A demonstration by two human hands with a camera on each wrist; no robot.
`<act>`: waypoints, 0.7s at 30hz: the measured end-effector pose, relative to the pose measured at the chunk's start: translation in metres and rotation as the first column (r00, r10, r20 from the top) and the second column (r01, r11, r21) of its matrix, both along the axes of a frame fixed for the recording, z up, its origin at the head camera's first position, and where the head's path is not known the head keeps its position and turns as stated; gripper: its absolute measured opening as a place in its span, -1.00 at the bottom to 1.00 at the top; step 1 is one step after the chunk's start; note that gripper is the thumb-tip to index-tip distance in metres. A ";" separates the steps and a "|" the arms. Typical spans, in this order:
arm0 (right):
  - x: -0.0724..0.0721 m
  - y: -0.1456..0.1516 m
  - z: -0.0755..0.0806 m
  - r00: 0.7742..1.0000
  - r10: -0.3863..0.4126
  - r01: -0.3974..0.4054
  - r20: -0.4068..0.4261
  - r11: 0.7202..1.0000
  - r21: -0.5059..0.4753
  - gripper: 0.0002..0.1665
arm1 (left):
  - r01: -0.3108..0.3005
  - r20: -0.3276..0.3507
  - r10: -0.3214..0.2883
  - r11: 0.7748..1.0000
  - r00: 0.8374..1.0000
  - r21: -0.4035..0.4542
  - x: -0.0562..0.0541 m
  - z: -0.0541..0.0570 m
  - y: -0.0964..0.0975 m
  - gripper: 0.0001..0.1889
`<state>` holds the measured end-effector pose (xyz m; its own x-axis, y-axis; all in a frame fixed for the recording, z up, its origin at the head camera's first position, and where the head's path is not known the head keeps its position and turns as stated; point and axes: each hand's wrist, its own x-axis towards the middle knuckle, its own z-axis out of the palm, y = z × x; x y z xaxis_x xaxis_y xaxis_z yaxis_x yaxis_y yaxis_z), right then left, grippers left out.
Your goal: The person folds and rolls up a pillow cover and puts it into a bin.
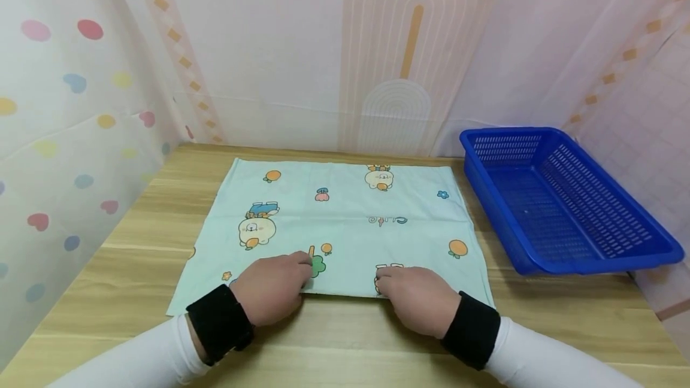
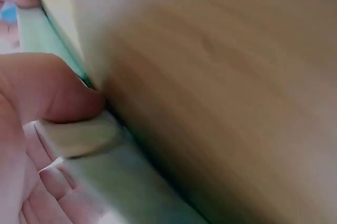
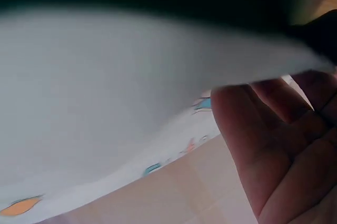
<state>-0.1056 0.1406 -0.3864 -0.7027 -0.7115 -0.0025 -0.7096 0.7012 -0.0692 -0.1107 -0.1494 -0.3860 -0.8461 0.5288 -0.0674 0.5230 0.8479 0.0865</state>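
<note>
A light mint cloth point(image 1: 345, 226) printed with cartoon bears, oranges and flowers lies spread on the wooden table, with a crease running across its middle. At its near edge, left of centre, my left hand point(image 1: 275, 286) pinches the fabric; the left wrist view shows the thumb point(image 2: 58, 87) on the cloth edge with fingers on the other side. Right of centre, my right hand point(image 1: 417, 298) grips the same edge. In the right wrist view, its fingertips are hidden behind the cloth point(image 3: 105, 103), which fills much of that view.
A blue plastic basket point(image 1: 598, 265) with slotted walls stands at the right, close to the cloth's right side. Bare wooden table point(image 1: 334, 346) shows in front of the cloth. Printed fabric curtains point(image 1: 269, 47) hang behind and at both sides.
</note>
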 end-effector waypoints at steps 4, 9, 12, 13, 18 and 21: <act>-0.001 0.017 0.001 0.996 -0.068 0.068 0.049 0.998 0.001 -0.83 | -0.060 0.013 0.061 0.998 0.998 -0.026 -0.001 0.002 -0.021 -0.86; -0.006 0.046 0.002 0.975 -0.182 0.183 0.129 0.983 0.005 -0.68 | -0.082 -0.013 0.082 0.996 0.997 -0.029 -0.004 0.002 -0.057 -0.80; -0.009 0.066 0.003 0.968 -0.207 0.211 0.139 0.977 -0.012 -0.63 | -0.089 -0.011 0.089 0.996 0.996 -0.005 -0.005 0.002 -0.078 -0.73; -0.010 0.072 0.003 0.968 -0.213 0.217 0.134 0.976 -0.016 -0.63 | -0.090 -0.006 0.090 0.996 0.996 0.009 -0.005 0.003 -0.085 -0.71; -0.012 0.103 0.002 0.969 -0.228 0.232 0.093 0.972 -0.037 -0.65 | -0.155 0.036 0.153 0.987 0.988 0.051 -0.006 0.004 -0.113 -0.67; -0.011 0.119 0.002 0.964 -0.250 0.255 0.090 0.966 -0.044 -0.64 | -0.206 0.065 0.202 0.977 0.977 0.054 -0.005 0.006 -0.129 -0.69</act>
